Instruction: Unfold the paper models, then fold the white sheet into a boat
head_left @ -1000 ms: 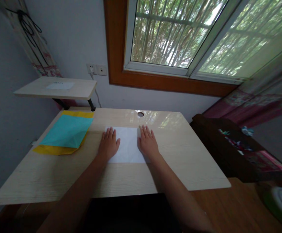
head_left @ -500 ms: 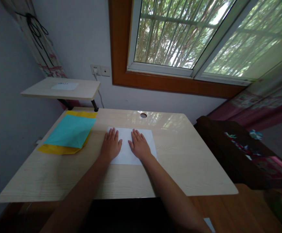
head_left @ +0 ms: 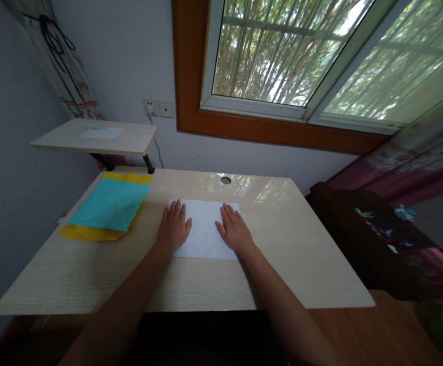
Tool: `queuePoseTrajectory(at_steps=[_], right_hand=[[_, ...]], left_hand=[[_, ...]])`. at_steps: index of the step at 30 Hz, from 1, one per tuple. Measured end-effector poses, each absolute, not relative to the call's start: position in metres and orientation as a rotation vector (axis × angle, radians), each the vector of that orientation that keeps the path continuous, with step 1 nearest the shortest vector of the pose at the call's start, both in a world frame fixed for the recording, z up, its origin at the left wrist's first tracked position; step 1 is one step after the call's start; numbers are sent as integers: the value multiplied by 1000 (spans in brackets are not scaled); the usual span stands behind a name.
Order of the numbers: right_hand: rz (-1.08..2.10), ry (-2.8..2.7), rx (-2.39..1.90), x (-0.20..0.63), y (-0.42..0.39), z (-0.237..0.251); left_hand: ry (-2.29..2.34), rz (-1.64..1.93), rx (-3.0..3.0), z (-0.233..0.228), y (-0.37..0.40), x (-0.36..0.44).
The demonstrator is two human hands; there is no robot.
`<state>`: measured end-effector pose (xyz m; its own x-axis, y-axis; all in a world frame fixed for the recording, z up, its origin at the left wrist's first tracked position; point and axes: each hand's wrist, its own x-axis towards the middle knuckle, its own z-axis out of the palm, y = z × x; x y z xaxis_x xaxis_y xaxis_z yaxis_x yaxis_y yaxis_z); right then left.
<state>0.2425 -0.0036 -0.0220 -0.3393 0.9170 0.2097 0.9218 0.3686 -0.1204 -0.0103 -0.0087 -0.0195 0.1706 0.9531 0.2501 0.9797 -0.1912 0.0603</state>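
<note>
Left hand point(head_left: 173, 230) lay flat, palm down, fingers spread a little, holding nothing, pressed on the left edge of the white sheet point(head_left: 205, 229) at the centre of the frame. Right hand point(head_left: 235, 230) lay the same way, flat and open, nothing gripped, on the right part of the sheet, its fingertips pointing toward the window point(head_left: 282, 56). Bare paper showed between the two hands. The sheet lay flat on the desk point(head_left: 282, 254), roughly square to the near edge, no crease, fold line or raised corner visible; whether it was a single layer could not be told. Judged from that: the paper was laid out and pinned or smoothed under both palms, and any folding had yet to leave a visible mark, so the work looked to be at its very start. Left of centre lay a teal sheet point(head_left: 110, 203) on top of a yellow sheet point(head_left: 91, 233), untouched, well apart from the hands. A cable hole point(head_left: 226, 180) sat just beyond the white sheet. At upper left, a small shelf point(head_left: 129, 140) carried a pale slip point(head_left: 101, 133); a wall socket point(head_left: 157, 108) showed beside it. A dark cabinet point(head_left: 358, 239) stood at right.
</note>
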Motion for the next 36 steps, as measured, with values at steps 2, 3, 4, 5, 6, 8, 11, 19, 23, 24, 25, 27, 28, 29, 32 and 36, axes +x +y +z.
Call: queuePoseTrajectory(at_steps=[2,3,4,5,6,8,11,19,23,24,25,27,28,29,32,36], right_hand=[[-36,-2390,-1638,245,-5,-23],[-40,-2390,-1637,245,-5,-23],[-43,-2389,-1635,245,-5,-23],[-46,-2386,-1633,245,-5,-23],[-49,-2383,-1631,244,-6,-23],[-50,-2378,-1626,244,-6,-22],[-44,-2375,-1625,244,-6,-22],[-31,-2360,-1638,246,-6,-21],[-54,-2348,-1696,253,-7,-22],[-64,-2341,-1718,256,-7,-22],[-76,-2333,-1741,260,-7,-23],[-102,-2318,-1787,271,-8,-23],[-113,-2311,-1812,276,-8,-23],[-123,-2302,-1838,283,-9,-23],[-157,-2262,-1912,299,-12,-22],[-206,-2163,-1974,304,-12,-12]], left_hand=[[-1957,-336,-2302,-18,-9,-6],[-1978,-325,-2299,-16,-10,-3],[-1992,-317,-2303,-15,-12,3],[-1989,-312,-2324,-14,-13,10],[-1965,-315,-2360,-13,-15,19],[-1868,-355,-2453,-12,-20,38],[-1795,-415,-2528,-13,-23,63],[-1799,-468,-2498,-19,-9,45],[-1865,-411,-2426,-19,-4,16],[-1881,-395,-2404,-19,-4,8],[-1890,-379,-2386,-20,-3,1],[-1902,-354,-2347,-21,-3,-11],[-1897,-343,-2338,-21,-4,-16],[-1888,-335,-2331,-21,-4,-20],[-1867,-324,-2320,-19,-6,-26],[-1868,-328,-2304,-18,-8,-25]])
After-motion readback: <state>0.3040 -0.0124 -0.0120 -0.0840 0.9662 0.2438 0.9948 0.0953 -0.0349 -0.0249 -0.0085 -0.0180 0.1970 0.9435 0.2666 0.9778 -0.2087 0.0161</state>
